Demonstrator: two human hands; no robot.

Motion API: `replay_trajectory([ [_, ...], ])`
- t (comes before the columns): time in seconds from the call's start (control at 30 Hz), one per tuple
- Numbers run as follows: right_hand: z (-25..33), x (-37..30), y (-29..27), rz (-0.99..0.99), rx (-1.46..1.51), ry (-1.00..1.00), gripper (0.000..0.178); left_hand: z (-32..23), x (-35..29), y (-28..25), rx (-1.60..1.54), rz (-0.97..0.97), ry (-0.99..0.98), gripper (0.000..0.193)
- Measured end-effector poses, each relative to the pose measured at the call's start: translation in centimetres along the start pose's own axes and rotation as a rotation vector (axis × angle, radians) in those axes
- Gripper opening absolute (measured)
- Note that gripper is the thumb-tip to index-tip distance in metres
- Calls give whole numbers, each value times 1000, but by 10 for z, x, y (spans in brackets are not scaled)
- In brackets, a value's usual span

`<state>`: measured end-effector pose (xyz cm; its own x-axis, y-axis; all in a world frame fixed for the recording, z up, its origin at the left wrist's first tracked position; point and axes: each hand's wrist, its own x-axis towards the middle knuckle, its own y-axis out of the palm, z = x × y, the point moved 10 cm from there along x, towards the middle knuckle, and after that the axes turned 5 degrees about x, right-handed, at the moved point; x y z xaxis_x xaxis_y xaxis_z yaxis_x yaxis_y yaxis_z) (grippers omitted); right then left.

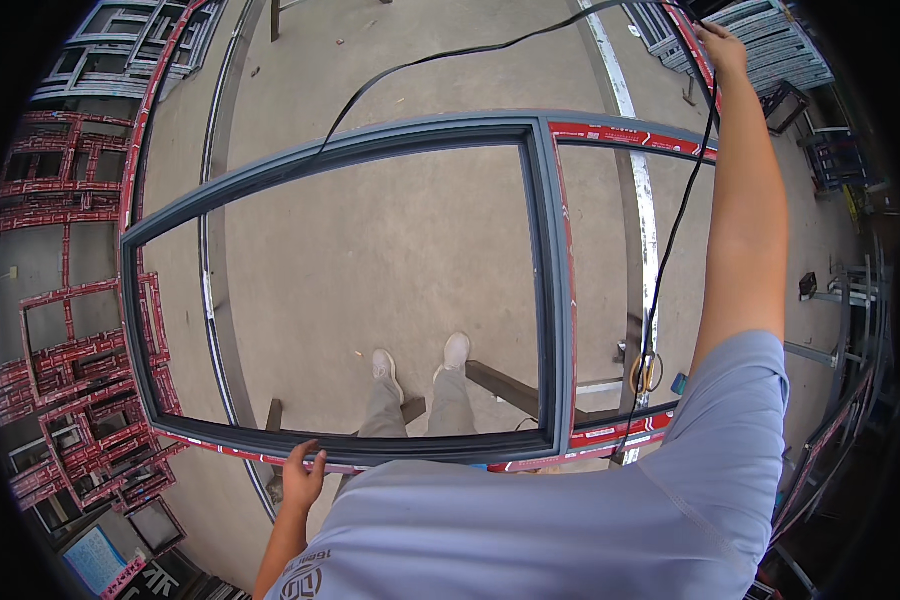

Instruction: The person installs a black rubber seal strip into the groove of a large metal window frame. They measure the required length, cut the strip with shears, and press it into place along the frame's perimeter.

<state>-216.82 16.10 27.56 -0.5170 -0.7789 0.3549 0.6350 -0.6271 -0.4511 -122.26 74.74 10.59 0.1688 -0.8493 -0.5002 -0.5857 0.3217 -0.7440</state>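
A large dark grey window frame (552,300) lies in front of me, with red protective film along parts of its edges. A long black rubber sealing strip (440,62) rises from the inner groove at the frame's far side and arcs to the far right. There my right hand (725,50) has its fingers closed on the strip, arm stretched out. From that hand the strip hangs back toward me across the frame's right section. My left hand (302,478) rests at the near edge of the frame, thumb and fingers apart, holding nothing.
Metal support rails (642,210) run under the frame. Red-filmed frames (80,400) are piled at the left, and grey frames (770,50) at the far right. A yellow roll (646,373) sits by the right rail. My shoes (456,350) show through the opening.
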Motion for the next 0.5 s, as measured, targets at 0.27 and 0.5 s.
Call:
replay_trajectory([
  [0.27, -177, -158, 49, 193, -701, 493, 36, 15, -7, -6, 46, -26, -52, 32],
  [0.5, -169, -223, 64, 416, -891, 469, 36, 9, -3, -6, 67, -1, 5, 34],
])
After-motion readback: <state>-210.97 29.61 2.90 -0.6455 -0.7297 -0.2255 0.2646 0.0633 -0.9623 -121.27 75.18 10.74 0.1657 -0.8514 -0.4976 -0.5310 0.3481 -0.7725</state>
